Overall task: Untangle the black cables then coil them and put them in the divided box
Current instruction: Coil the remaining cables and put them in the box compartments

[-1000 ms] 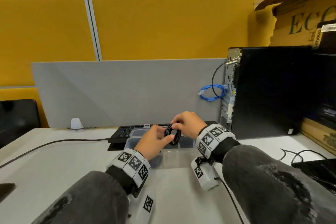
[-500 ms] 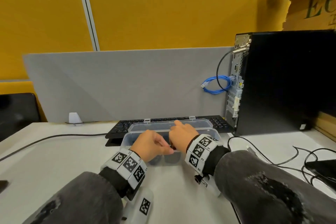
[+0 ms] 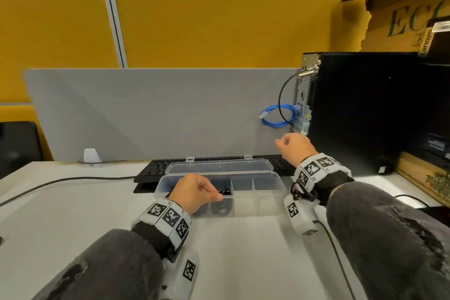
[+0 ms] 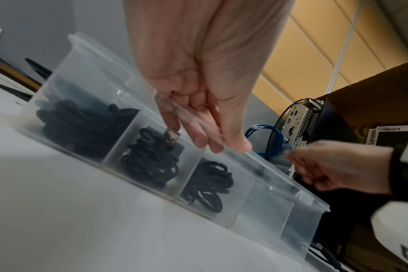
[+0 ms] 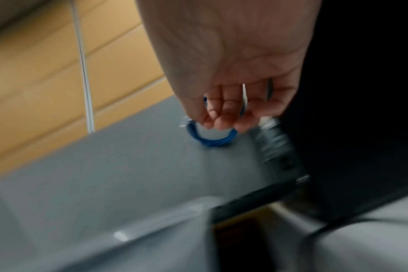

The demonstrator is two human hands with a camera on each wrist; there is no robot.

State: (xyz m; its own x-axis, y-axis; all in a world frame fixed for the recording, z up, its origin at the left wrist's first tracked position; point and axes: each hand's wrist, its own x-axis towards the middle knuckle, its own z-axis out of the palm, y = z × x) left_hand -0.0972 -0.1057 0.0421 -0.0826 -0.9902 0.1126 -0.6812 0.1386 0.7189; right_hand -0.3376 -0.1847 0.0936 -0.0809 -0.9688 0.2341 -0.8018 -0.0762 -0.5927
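Coils of black cable [image 4: 82,127] sit in three adjoining compartments of the clear plastic divided box [image 3: 267,187], counted from its left end. Our left hand [image 3: 194,192] hovers over the box's second and third compartments, fingers relaxed, holding nothing. Our right hand [image 3: 295,148] hangs right of the box, loosely curled, empty.

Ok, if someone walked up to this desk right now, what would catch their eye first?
Probably the clear divided box mid-desk, lid open, with black cable coils in three compartments and the left hand over it. Next, the right hand raised in front of the black computer tower, where a blue cable loop hangs against the grey partition.
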